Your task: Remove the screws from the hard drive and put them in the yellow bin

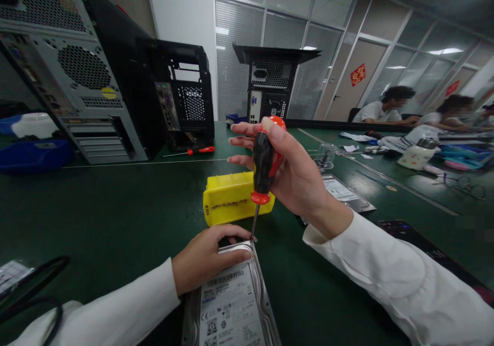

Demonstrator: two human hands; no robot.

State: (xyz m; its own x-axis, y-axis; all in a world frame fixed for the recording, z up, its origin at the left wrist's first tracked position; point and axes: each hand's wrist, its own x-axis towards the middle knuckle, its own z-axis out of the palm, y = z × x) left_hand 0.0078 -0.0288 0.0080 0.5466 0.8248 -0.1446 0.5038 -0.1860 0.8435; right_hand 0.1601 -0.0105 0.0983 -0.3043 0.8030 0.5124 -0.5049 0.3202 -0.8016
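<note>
One red-and-black-handled screwdriver (262, 162) standing on one silver metal hard drive (231, 305)

Right hand (295, 174) is gripping the screwdriver's handle, some fingers spreading loosely leftward. Steel shaft is leaning slightly, tip meeting the hard drive's far right corner. Left hand (208, 258) is grasping the drive's far end, thumb lying on top. Hard drive, white label up, is lying near centre on the dark green tabletop (116, 207). A yellow plastic bin (227, 197) is sitting just beyond; a second silver drive (349, 194) is lying farther right.
</note>
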